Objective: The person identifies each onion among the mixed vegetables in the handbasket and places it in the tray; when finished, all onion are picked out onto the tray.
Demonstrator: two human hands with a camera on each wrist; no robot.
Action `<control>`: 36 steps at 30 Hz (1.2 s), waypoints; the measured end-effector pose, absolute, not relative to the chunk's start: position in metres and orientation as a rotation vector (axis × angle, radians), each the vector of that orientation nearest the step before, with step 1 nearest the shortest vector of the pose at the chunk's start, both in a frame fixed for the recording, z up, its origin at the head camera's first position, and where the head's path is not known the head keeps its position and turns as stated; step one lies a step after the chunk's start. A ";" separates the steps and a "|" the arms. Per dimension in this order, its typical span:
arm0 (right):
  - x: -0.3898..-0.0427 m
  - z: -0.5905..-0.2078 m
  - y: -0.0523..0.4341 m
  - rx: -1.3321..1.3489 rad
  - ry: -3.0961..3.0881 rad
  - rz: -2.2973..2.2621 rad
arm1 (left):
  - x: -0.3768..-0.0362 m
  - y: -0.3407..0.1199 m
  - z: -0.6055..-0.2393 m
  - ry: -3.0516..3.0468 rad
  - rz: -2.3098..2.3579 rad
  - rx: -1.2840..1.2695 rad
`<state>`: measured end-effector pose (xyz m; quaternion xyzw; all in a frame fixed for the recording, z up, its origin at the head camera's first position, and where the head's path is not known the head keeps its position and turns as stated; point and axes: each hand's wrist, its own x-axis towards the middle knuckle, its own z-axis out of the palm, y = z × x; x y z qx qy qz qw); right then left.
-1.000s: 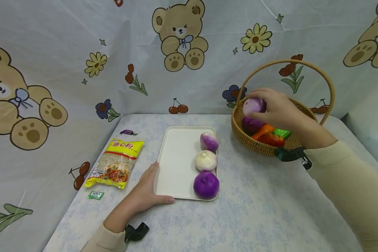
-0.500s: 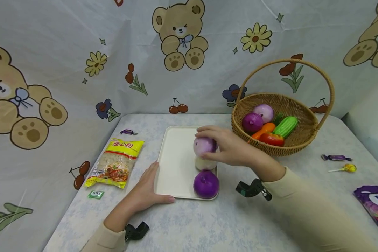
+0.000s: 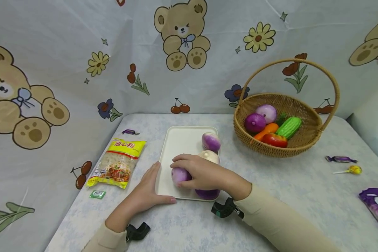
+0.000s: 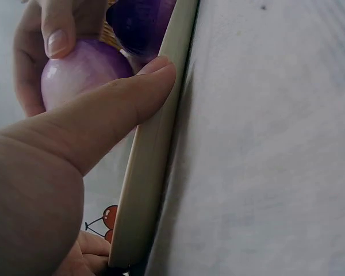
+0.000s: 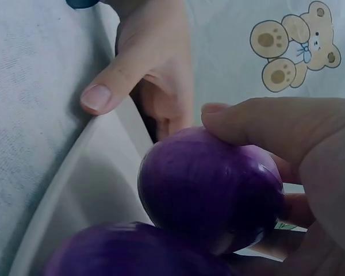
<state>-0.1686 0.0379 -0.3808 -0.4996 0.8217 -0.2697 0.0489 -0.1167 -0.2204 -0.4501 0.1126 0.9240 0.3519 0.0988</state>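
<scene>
My right hand point(image 3: 198, 171) grips a purple-and-white onion point(image 3: 180, 176) over the near middle of the white tray point(image 3: 176, 145). In the right wrist view, thumb and fingers hold this onion point(image 5: 210, 190) close beside another purple one; whether it touches the tray is hidden. My left hand point(image 3: 146, 190) rests at the tray's near left corner, fingers straight along the left side, thumb on the near rim. Along the tray's right side stand a purple-white onion point(image 3: 211, 141), a pale onion point(image 3: 209, 156) and a dark purple onion point(image 3: 208, 194), the last two partly covered by my right hand.
A wicker basket point(image 3: 278, 151) at the right back holds two onions, a carrot, a green cucumber-like vegetable and a red item. Left lie a yellow pasta bag point(image 3: 117, 163) and small sweets. Right lie a wrapped candy point(image 3: 341, 159), a lollipop point(image 3: 354, 170) and a purple bag point(image 3: 376, 210).
My right hand has carried the onion from the basket, leftward across the tray's right row, to the near middle of the tray. My left hand has stayed at the corner.
</scene>
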 end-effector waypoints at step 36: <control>-0.166 -0.381 0.048 -1.487 2.532 -0.836 | -0.117 -0.219 -0.448 2.746 1.019 0.361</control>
